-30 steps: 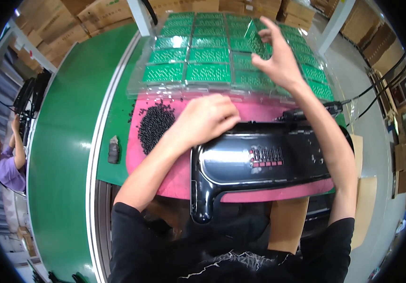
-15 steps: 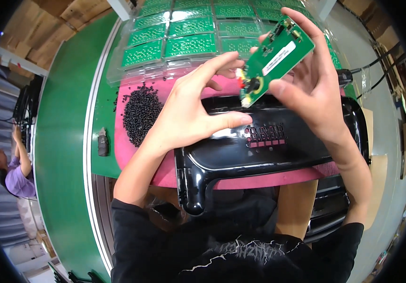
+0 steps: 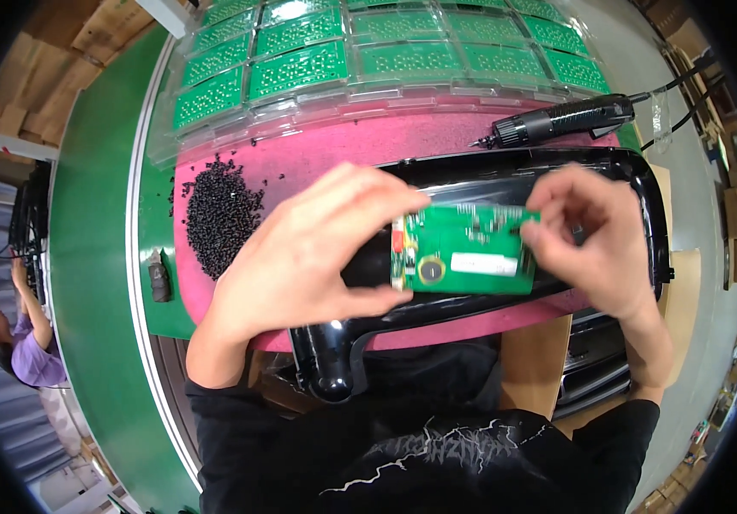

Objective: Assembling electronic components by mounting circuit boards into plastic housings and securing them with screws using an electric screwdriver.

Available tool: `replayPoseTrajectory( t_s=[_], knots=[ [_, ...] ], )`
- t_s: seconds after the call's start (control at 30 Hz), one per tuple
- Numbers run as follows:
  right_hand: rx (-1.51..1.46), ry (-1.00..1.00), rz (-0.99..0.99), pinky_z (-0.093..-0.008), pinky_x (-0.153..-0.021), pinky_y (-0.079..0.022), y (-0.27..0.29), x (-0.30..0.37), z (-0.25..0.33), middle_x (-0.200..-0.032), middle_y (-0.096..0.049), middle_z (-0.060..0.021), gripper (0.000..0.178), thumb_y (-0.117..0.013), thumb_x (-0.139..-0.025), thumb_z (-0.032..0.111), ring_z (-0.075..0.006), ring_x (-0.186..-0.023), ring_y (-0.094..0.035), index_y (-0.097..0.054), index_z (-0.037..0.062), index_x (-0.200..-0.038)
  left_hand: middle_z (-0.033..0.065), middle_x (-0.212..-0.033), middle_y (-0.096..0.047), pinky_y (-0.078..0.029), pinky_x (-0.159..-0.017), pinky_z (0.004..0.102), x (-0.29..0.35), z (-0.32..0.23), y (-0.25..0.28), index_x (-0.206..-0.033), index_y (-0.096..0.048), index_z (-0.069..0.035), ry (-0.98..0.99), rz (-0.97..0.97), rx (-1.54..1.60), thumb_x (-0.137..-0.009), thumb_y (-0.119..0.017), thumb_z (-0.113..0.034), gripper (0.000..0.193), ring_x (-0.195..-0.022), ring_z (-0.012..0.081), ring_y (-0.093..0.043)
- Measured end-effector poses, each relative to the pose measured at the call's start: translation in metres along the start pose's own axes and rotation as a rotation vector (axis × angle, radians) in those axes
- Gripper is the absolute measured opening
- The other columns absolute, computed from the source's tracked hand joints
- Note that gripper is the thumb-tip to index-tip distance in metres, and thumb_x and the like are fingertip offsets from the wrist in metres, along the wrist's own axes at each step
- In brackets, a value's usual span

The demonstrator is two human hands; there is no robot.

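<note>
A green circuit board (image 3: pixel 480 248) with a white label and a round coin-cell-like part lies level over a glossy black plastic housing (image 3: pixel 334 351). My left hand (image 3: pixel 308 248) grips the board's left end, thumb on the near edge and fingers on the far edge. At the board's right end, my right hand (image 3: pixel 596 236) has its fingers curled, thumb and forefinger pinched at the far corner; it is slightly blurred. The board hides the middle of the housing. Beyond the housing rests a black electric screwdriver (image 3: pixel 557 120), its bit pointing left.
A pile of small black screws (image 3: pixel 218 218) sits on the pink mat (image 3: pixel 317 141). Clear trays (image 3: pixel 368 90) with several green boards stand at the back. Left of the mat is a small dark object (image 3: pixel 158 276). Another person (image 3: pixel 30 343) works at far left.
The board has come down from a raised, tilted position to level over the housing. My left hand has closed on its left end; my right hand has shifted to its right end.
</note>
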State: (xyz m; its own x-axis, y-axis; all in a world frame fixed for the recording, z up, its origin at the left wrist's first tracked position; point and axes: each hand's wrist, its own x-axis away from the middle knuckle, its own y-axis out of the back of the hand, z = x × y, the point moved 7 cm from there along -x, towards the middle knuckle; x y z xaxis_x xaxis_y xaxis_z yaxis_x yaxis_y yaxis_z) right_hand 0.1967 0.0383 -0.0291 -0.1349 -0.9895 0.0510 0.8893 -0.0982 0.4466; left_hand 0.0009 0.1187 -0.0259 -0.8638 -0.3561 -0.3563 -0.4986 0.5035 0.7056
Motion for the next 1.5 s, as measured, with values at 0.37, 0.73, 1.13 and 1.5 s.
replayPoseTrajectory(
  t_s=[0.37, 0.73, 1.13, 1.5],
  knots=[
    [0.148, 0.073, 0.156, -0.0219, -0.044, -0.041, -0.018, 0.042, -0.022, -0.053, -0.052, -0.0009, 0.028, -0.068, -0.078, 0.001, -0.0088, -0.043, -0.053, -0.058, 0.0004, -0.104, 0.0092, -0.101, -0.064, -0.052, -0.074, 0.0362, 0.006, -0.017, -0.026, -0.113, -0.065, -0.001, -0.081, 0.237, 0.098, -0.06, -0.086, -0.026, 0.063, -0.086, 0.0265, -0.062],
    [0.199, 0.256, 0.189, -0.0278, -0.067, -0.047, 0.0, 0.017, -0.025, -0.096, -0.059, -0.0078, 0.055, -0.089, -0.059, 0.016, -0.0185, -0.081, -0.058, -0.06, 0.0039, -0.105, 0.0099, -0.103, -0.064, -0.054, -0.071, 0.0347, 0.003, 0.002, -0.022, -0.114, -0.065, -0.002, 0.157, 0.144, 0.077, -0.06, -0.086, -0.018, 0.06, -0.084, 0.026, -0.064],
    [0.232, 0.338, 0.102, -0.0377, -0.09, -0.047, 0.002, -0.002, -0.043, -0.111, -0.059, -0.0131, 0.056, -0.083, -0.059, 0.004, -0.032, -0.102, -0.058, -0.059, 0.0022, -0.109, 0.0066, -0.115, -0.056, -0.053, -0.069, 0.0391, -0.002, 0.017, -0.038, -0.12, -0.057, -0.008, 0.345, 0.256, -0.193, -0.064, -0.084, -0.025, 0.065, -0.09, 0.0299, -0.063],
    [0.291, 0.397, 0.083, -0.0386, -0.089, -0.047, 0.0, 0.001, -0.046, -0.111, -0.057, -0.0127, 0.057, -0.083, -0.06, 0.005, -0.0329, -0.101, -0.056, -0.059, 0.0035, -0.112, 0.0065, -0.116, -0.054, -0.052, -0.067, 0.0395, -0.002, 0.016, -0.042, -0.121, -0.056, -0.007, 0.335, 0.256, -0.216, -0.064, -0.084, -0.027, 0.067, -0.09, 0.0303, -0.062]
  ],
)
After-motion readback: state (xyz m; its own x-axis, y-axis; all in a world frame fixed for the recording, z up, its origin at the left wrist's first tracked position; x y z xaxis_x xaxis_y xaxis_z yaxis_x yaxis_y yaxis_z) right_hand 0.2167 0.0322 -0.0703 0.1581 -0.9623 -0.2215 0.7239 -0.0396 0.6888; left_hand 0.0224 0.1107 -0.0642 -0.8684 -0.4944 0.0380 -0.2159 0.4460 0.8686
